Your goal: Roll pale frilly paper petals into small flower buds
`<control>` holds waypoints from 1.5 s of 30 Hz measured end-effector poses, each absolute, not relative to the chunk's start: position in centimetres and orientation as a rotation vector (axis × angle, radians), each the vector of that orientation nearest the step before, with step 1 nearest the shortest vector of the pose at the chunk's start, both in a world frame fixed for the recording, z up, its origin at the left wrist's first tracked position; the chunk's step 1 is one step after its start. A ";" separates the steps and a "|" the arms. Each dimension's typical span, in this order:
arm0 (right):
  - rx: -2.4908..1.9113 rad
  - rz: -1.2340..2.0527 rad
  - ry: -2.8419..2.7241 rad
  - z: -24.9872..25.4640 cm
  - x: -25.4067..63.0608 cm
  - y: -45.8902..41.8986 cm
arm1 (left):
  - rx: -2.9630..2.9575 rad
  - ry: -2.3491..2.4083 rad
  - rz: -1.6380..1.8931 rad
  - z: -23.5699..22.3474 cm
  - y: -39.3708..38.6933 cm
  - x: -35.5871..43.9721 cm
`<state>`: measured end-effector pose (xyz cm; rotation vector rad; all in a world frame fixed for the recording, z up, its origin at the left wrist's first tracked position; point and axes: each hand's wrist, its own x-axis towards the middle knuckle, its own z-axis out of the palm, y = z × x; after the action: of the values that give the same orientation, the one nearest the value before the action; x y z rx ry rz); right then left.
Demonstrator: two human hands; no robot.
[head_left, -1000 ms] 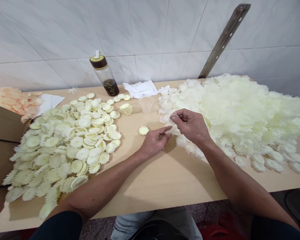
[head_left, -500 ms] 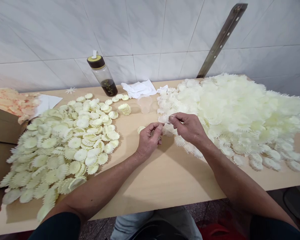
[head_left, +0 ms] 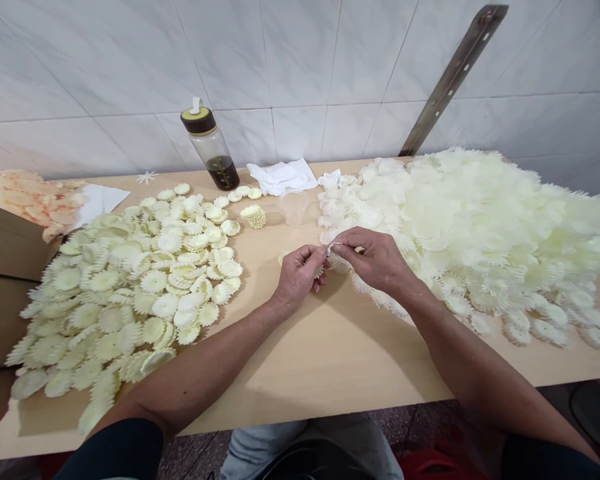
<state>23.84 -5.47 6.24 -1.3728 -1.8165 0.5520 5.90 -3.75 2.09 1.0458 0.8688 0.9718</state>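
At the middle of the table, my left hand (head_left: 301, 272) and my right hand (head_left: 373, 259) meet with fingertips pinched. A small white petal piece (head_left: 332, 246) is between them; the fingers hide much of it. My left fingers also curl over something pale and notched that is mostly covered. Behind my left hand, a pale disc partly shows. Close behind my right hand spreads a large heap of white, fringed artificial flower petals (head_left: 460, 220). Left of my left hand lies a wide pile of pale yellow, scalloped-edged discs (head_left: 130, 287), with a small stack of them (head_left: 254, 216) standing apart.
A bottle of dark liquid (head_left: 214, 150) stands at the back near the tiled wall. Beside it are a crumpled white tissue (head_left: 283, 177) and a clear shallow dish (head_left: 295, 207). Orange-tinted petals (head_left: 25, 197) and a cardboard box (head_left: 10, 300) are at far left. A metal bar (head_left: 453, 80) leans on the wall.
My right hand has moved slightly left, bringing its fingertips against my left ones with the white petal piece between. The view has shifted a little.
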 end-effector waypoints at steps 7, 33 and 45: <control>-1.390 0.531 -1.817 5.8 23.8 -5.4 | 1.101 0.857 0.958 2.0 -3.9 5.9; -1.312 0.788 -1.322 7.3 22.8 -6.0 | 1.043 0.900 0.963 2.4 -3.9 6.1; -1.363 0.784 -1.326 7.3 23.6 -5.7 | 1.747 0.867 0.846 2.0 -5.0 5.9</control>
<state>23.55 -5.66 7.33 -1.3625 -1.3256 0.7845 5.93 -4.98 1.95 1.7468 0.8675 0.8464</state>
